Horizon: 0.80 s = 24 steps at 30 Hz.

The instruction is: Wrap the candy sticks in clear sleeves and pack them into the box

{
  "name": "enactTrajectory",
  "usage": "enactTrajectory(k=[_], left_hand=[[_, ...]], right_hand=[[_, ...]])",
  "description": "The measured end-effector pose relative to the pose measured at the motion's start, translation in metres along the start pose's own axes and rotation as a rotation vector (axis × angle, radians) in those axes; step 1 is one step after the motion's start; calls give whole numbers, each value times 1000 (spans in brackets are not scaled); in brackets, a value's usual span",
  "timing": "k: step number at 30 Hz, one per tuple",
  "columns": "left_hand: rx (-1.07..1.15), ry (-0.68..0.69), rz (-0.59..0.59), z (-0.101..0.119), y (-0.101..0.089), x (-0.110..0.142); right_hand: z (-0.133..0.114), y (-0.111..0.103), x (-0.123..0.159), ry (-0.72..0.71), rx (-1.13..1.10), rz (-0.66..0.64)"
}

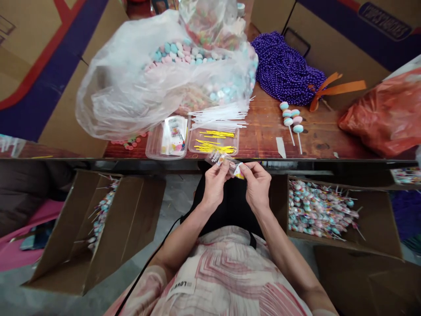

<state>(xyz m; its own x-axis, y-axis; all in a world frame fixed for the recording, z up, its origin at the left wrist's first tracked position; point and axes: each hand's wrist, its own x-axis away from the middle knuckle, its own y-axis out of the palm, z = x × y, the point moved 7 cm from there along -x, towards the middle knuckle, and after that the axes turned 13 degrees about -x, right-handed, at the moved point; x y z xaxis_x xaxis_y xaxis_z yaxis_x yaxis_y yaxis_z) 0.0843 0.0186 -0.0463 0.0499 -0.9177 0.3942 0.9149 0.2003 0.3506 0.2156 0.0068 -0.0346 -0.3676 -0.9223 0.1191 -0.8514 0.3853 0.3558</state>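
Note:
Between my two hands, at the table's front edge, is a small clear printed plastic bag [233, 167]. My left hand [216, 182] pinches one side of it, thumb on top. The other end, with a yellow and white print, sits between the thumb and fingers of my right hand [257, 183]. Just beyond lie yellow twist ties [213, 147] in a clear plastic tray, with white sticks [220, 117] across its back. A second clear tub [153, 147] holds a stack of printed bags [174, 136]. Two candy skewers [292, 120] rest on the table to the right.
A large plastic bag of pastel candies [125, 83] covers the table's back left. Purple cord [283, 66] with an orange ribbon lies at the back right, near a red plastic bag [384, 114]. Open cardboard boxes with wrapped candy sticks [319, 210] stand below the table on both sides.

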Motion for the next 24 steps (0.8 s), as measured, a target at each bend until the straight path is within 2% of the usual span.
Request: enactTrajectory(k=[6,11,15,24], left_hand=[[60,-12,103,-2,-12,-3],[51,63,89,-4,-10,-3],[-45,139,70,-5,-10,1],[108,-62,99,-7,-18,1]], right_hand=[[1,1,2,5,-43,-27],[12,7,5,82,-48,-44],[17,2,2,39,-1,-16],[9,-3,-1,-53,200,-84]])
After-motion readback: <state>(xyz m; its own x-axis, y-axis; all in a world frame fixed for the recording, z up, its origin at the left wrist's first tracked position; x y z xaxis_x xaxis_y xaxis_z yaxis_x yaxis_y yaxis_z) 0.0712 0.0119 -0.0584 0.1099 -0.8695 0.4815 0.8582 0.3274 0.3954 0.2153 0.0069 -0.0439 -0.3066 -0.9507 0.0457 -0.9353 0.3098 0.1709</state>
